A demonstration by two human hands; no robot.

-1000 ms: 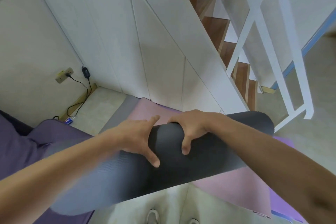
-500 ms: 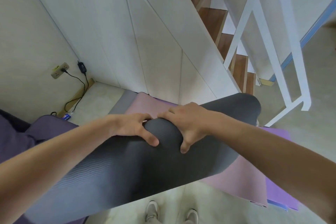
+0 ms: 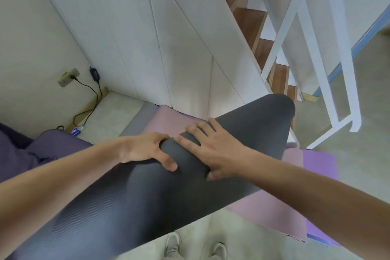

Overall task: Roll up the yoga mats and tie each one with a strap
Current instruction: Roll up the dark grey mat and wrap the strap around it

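A thick dark grey yoga mat (image 3: 130, 202), rolled up, runs diagonally from lower left to upper right, held up above the floor. My left hand (image 3: 145, 151) grips its top, fingers curled over the far side and thumb pressed on the near face. My right hand (image 3: 213, 150) lies flat on the roll just to the right, fingers spread and straight. Under the roll a pink mat (image 3: 272, 215) lies flat on the floor, with a purple mat (image 3: 316, 162) and a grey mat (image 3: 139, 120) showing at its edges. No strap is visible.
White panelled stair cabinets (image 3: 179, 48) stand right behind the mats. A wooden staircase (image 3: 249, 19) with a white railing (image 3: 329, 74) rises at the right. A wall socket (image 3: 68, 77) with a black cable is at the left. My shoes (image 3: 173, 245) are on the tiled floor.
My right hand has gone from curled over the roll to lying flat with spread fingers. The roll and both hands sit a little higher and more steeply tilted in view.
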